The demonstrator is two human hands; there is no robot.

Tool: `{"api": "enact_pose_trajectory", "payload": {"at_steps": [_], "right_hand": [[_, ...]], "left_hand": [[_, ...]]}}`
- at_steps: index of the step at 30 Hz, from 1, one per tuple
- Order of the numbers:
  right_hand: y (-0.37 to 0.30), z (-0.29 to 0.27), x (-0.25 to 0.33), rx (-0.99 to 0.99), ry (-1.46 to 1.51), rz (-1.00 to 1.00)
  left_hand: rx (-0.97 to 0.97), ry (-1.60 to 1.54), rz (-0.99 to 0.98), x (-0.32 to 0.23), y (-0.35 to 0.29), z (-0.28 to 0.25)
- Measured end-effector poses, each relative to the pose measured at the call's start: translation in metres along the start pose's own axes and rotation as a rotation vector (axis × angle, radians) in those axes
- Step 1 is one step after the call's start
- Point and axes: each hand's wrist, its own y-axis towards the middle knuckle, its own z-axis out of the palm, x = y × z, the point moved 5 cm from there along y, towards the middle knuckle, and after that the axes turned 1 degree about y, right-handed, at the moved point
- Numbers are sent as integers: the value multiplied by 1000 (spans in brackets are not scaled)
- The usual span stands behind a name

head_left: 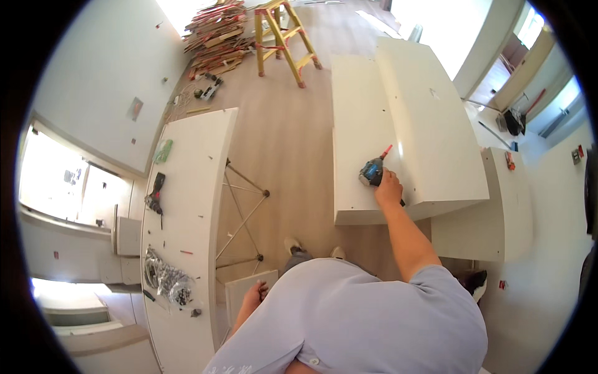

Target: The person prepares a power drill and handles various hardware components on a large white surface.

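My right hand [389,189] is wrapped round the handle of a blue and black cordless drill [372,171]. The drill's red tip points away and to the right, over the white cabinet [358,140], near the inner corner where its flat panel meets a raised one. Down at the lower left, my left hand [255,295] is held near my body with its fingers curled. A small white panel [237,298] is just beside it. Whatever those fingers hold, if anything, is too small to make out.
To the left stands a long white board [187,187] on metal trestle legs [246,221]. It bears a second drill [155,194], plastic bags of hardware [168,277] and loose screws. Farther off are a yellow stepladder [283,43] and stacked wood strips [215,37]. Another white cabinet [479,218] stands right.
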Motion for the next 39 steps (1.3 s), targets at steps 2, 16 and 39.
{"api": "enact_pose_trajectory", "payload": {"at_steps": [2,16,39], "right_hand": [[-8,-17,-6,-32,61,-87],[-344,-14,-151,323,271,322],[-102,-25,69,264,335,-685]], "left_hand": [[73,-100,-24,-40,34,45],[481,508,333,-223,118,525],[-470,920,447,-44,20,-89]]}}
